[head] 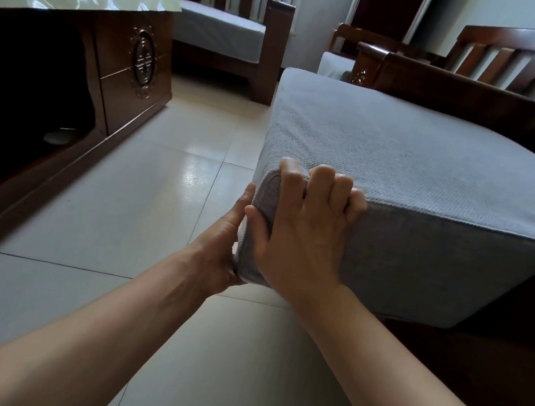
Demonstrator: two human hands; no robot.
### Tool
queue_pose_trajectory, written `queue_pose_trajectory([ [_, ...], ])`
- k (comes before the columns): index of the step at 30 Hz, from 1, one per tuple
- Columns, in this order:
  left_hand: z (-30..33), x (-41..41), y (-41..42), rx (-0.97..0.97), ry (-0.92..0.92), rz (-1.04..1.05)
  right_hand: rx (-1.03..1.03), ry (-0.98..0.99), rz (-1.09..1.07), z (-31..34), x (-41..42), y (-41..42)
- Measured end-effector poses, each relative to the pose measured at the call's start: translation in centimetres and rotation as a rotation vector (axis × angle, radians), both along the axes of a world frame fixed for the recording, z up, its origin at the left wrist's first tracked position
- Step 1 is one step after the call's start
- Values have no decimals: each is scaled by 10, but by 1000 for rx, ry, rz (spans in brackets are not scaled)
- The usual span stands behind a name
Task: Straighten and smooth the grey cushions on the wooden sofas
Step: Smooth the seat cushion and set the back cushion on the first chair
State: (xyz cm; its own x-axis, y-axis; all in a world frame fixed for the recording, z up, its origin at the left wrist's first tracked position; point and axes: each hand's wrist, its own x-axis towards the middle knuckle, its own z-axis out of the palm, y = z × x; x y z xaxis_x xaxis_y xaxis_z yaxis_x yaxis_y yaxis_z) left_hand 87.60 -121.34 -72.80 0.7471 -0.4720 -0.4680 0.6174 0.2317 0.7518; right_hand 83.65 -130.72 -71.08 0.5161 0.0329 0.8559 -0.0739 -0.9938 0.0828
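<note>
Fingers (323,181) of our right hand (299,234) curl over the top edge of the thick grey woven-fabric seat cushion (424,171) at its near corner, clenched into the cover. Beside them, our left hand (223,244) grips the corner's side, its fingers hidden behind. Beyond our fingers the cushion lies on the dark wooden slatted sofa (484,79). It looks soft, bulky, fairly light; corners and seams suit gripping. We see no containers.
</note>
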Motion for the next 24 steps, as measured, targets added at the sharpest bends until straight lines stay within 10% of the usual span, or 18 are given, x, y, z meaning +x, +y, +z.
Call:
queue_pose_trajectory([
  [15, 5, -20, 9, 238, -99, -40, -257, 14, 139, -13, -21, -41],
  [20, 15, -44, -6, 299, -636, 261, -294, 82, 18, -22, -54, -118],
  [24, 0, -61, -19, 752, -1383, 380, -301, 136, -70, -35, -75, -153],
])
